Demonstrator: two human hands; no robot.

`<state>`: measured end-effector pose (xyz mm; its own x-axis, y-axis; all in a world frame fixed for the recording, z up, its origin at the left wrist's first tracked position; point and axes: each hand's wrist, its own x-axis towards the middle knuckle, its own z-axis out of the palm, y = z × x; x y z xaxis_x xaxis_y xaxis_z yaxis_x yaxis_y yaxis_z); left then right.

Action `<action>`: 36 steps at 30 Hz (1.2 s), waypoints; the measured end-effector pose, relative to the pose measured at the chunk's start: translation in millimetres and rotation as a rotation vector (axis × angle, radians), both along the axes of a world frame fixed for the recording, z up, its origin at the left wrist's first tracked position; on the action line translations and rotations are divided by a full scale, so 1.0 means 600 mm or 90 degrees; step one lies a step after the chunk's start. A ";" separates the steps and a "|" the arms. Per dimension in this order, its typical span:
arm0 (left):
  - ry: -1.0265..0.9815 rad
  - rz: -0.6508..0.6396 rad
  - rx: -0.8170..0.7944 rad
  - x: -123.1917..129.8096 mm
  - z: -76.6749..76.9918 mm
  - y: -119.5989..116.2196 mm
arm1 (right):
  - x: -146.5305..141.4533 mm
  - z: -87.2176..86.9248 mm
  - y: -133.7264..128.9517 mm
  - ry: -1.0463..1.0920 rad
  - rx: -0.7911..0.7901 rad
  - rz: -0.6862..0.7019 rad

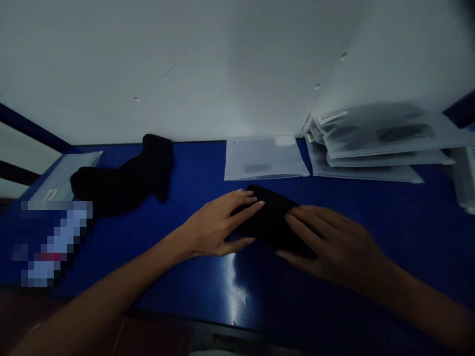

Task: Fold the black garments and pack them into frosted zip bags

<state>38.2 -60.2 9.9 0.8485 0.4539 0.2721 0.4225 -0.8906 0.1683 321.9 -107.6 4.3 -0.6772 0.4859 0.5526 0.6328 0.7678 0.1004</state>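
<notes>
A folded black cloth item (272,217) lies on the blue tabletop in front of me; its exact kind is too dark to tell. My left hand (222,222) rests on its left end, fingers stretched out flat over it and the thumb apart on the near side. On the right end, my right hand (326,242) has its fingers bent over the cloth, with the thumb along the near edge. Just beyond the cloth lies a flat frosted zip bag (265,158). Further left is a second, crumpled black cloth item (129,180).
Several frosted zip bags (378,133) with dark contents are stacked at the back right. Another frosted bag (63,173) lies at the far left, near a pixelated patch. A pale wall (185,69) closes off the back of the blue table (178,287).
</notes>
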 end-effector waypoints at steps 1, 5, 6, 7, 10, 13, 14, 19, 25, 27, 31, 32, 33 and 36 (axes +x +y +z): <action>0.013 0.002 0.004 0.001 -0.003 0.000 | -0.002 0.002 -0.002 -0.021 0.006 -0.017; 0.040 0.036 0.005 0.005 -0.014 -0.004 | -0.003 0.005 -0.003 -0.090 0.032 -0.061; 0.042 0.041 -0.001 0.006 -0.016 -0.004 | -0.002 0.004 -0.002 -0.094 0.035 -0.061; 0.044 0.041 -0.007 0.007 -0.018 -0.004 | -0.002 0.004 0.000 -0.098 0.033 -0.060; 0.036 0.032 -0.029 0.006 -0.020 -0.002 | 0.000 0.002 0.004 -0.119 0.027 -0.061; -0.003 0.066 -0.052 0.003 -0.019 0.007 | 0.001 0.003 0.005 -0.149 0.040 -0.054; -0.015 0.097 -0.057 0.000 -0.018 0.012 | 0.002 0.004 0.005 -0.157 0.044 -0.051; 0.032 0.232 -0.092 -0.012 -0.017 0.037 | 0.006 0.010 0.008 -0.156 0.051 -0.003; 0.029 0.197 -0.041 -0.019 -0.015 0.041 | 0.011 0.009 0.009 -0.139 0.052 0.057; -0.003 0.195 0.011 -0.020 -0.019 0.041 | 0.011 0.009 0.008 -0.130 0.058 0.068; -0.069 0.179 0.122 -0.022 -0.028 0.042 | 0.012 0.011 0.007 -0.121 0.052 0.083; -0.079 0.173 0.138 -0.023 -0.028 0.043 | 0.012 0.012 0.006 -0.121 0.048 0.084; -0.082 0.169 0.146 -0.023 -0.028 0.043 | 0.012 0.013 0.006 -0.123 0.047 0.084; -0.071 0.158 0.160 -0.024 -0.026 0.043 | 0.012 0.014 0.003 -0.128 0.058 0.082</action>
<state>23.9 -34.4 -5.7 0.6796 0.5495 0.4860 0.6224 -0.7826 0.0146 329.0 -106.0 12.5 -0.8312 0.3427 0.4378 0.4902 0.8232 0.2864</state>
